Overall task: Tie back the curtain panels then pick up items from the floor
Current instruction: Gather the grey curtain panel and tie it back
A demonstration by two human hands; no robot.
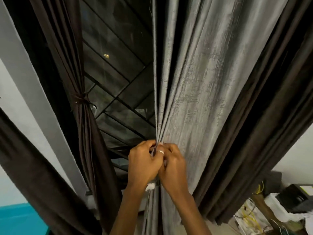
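home room: curtained window (118, 68)

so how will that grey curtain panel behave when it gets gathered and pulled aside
Probably floppy: the grey curtain panel falls in soft folds that narrow to a tight bunch where the left hand and right hand grip it. Its rough, slubby weave suggests it won't slip much. Likely somewhat heavy, since it hangs long and straight.

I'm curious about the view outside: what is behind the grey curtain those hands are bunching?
Left of the grey curtain, a dark barred window shows, so it likely continues behind. What lies directly behind the fabric is covered.
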